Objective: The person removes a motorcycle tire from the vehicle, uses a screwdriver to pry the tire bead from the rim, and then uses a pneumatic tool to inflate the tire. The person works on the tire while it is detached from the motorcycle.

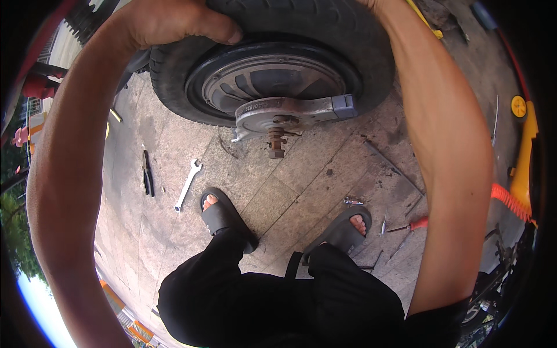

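Observation:
A scooter wheel point(371, 64) with a thick black tire and a metal hub motor point(264, 84) is in front of me at the top. My left hand point(174, 23) grips the tire's upper left, its thumb lying on the rubber and its other fingers hidden. At the upper right edge only the base of my right hand point(374, 3) shows, against the tire; its fingers are out of sight. A grey brake drum plate point(261, 116) with an arm covers the near side of the hub. From it sticks a rusty axle point(276, 142) with nuts.
Black-handled pliers point(147, 173) and a combination wrench point(187, 185) lie on the paving at left. Near my right sandal point(339, 235) are a red-handled screwdriver point(418, 224) and a long dark rod point(394, 168). A yellow tool point(525, 156) with a coiled orange hose point(510, 200) is farther right.

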`<action>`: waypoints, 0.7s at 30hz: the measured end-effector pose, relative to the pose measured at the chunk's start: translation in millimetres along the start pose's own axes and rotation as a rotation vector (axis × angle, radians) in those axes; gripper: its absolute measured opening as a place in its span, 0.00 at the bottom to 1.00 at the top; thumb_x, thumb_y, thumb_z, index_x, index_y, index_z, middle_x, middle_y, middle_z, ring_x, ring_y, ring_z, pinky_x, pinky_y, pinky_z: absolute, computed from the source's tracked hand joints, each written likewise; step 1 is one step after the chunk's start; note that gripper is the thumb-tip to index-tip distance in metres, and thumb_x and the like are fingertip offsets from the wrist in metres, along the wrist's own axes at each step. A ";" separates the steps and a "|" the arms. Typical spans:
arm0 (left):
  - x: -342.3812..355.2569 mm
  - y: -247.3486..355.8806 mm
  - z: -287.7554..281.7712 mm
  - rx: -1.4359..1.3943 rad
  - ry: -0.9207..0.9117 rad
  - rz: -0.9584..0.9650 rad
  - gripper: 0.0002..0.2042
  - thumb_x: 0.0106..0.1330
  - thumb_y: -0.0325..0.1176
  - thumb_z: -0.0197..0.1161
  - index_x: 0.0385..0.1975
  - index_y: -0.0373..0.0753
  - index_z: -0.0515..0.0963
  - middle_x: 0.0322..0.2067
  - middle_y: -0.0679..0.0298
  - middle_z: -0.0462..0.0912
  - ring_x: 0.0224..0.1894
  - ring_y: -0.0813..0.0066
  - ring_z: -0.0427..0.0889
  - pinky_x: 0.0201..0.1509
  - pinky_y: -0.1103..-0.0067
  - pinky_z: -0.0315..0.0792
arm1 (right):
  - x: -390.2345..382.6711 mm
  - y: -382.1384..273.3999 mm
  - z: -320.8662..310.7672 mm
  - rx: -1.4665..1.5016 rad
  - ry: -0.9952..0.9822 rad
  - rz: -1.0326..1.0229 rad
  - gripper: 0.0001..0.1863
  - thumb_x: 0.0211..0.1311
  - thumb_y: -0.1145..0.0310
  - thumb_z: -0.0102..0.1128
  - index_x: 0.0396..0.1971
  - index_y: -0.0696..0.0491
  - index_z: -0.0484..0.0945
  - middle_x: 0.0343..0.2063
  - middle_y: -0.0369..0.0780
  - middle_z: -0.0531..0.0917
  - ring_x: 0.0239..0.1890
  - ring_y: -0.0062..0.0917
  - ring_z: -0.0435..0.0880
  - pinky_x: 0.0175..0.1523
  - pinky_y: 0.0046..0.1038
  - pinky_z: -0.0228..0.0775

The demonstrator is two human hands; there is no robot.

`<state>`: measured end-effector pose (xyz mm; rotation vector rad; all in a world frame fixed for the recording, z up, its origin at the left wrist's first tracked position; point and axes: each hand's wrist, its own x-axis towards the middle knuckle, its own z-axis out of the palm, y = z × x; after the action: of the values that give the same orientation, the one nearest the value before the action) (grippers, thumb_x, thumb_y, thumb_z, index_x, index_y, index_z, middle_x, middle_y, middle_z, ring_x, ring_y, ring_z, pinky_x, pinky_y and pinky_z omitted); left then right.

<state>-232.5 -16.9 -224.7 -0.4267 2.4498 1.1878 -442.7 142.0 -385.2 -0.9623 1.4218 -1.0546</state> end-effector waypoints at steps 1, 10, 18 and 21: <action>-1.6 0.8 -0.9 -0.026 -0.003 -0.005 0.29 0.48 0.26 0.77 0.52 0.28 0.76 0.43 0.57 0.86 0.46 0.72 0.84 0.54 0.77 0.77 | 0.2 0.7 -0.7 0.003 -0.005 -0.001 0.22 0.56 0.69 0.65 0.49 0.65 0.81 0.38 0.41 0.87 0.37 0.23 0.86 0.43 0.27 0.79; -3.5 5.8 5.2 -0.067 -0.002 -0.006 0.28 0.47 0.26 0.77 0.51 0.29 0.76 0.43 0.57 0.86 0.46 0.71 0.84 0.54 0.76 0.77 | 1.1 4.1 -1.8 0.007 -0.035 -0.003 0.22 0.56 0.68 0.65 0.49 0.65 0.81 0.39 0.41 0.87 0.38 0.24 0.86 0.44 0.28 0.79; -1.0 6.2 6.2 0.105 0.056 0.028 0.29 0.46 0.29 0.77 0.51 0.29 0.77 0.42 0.57 0.86 0.45 0.69 0.83 0.54 0.75 0.76 | 6.9 5.6 -2.4 0.002 -0.071 0.008 0.23 0.56 0.68 0.65 0.50 0.66 0.81 0.39 0.42 0.87 0.38 0.24 0.86 0.45 0.28 0.79; 1.1 5.4 6.6 0.101 0.042 0.026 0.28 0.46 0.29 0.77 0.50 0.28 0.78 0.41 0.57 0.86 0.44 0.70 0.83 0.53 0.76 0.77 | 9.4 4.8 -3.7 0.004 -0.079 0.016 0.23 0.56 0.68 0.65 0.50 0.66 0.81 0.40 0.42 0.87 0.39 0.24 0.86 0.45 0.28 0.79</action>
<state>-234.4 -8.5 -225.3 -0.3962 2.5455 1.0701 -447.3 134.7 -392.3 -0.9779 1.3592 -0.9970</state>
